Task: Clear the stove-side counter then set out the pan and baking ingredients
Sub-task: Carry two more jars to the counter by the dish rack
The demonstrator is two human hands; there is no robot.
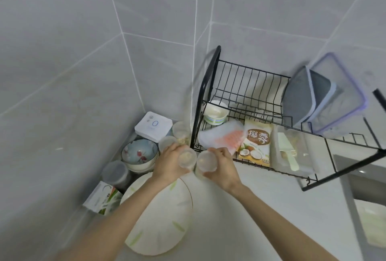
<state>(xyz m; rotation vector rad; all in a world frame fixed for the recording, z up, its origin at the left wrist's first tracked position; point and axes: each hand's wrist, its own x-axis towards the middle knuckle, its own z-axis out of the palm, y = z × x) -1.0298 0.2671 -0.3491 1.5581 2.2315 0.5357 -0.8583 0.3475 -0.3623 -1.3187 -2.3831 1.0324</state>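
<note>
My left hand (167,162) grips a small clear plastic cup (187,159) holding pale crumbs. Beside it, my right hand (222,167) grips a second clear cup (205,161) that looks empty. Both cups are held above the white counter, just in front of the black dish rack (246,93). More clear cups (180,130) stand in the corner behind my left hand. On the rack's lower shelf lie a coconut-flake packet (255,142), a white and orange bag (221,138) and a clear box with a pale green scraper (292,152).
Large white plates with green leaves (160,219) lean under my left forearm. Stacked patterned bowls (139,154), a grey-lidded jar (116,174), a white device (153,126) and a small carton (100,198) crowd the tiled corner. Lidded containers (321,98) sit on the rack; a sink edge (355,177) is at right.
</note>
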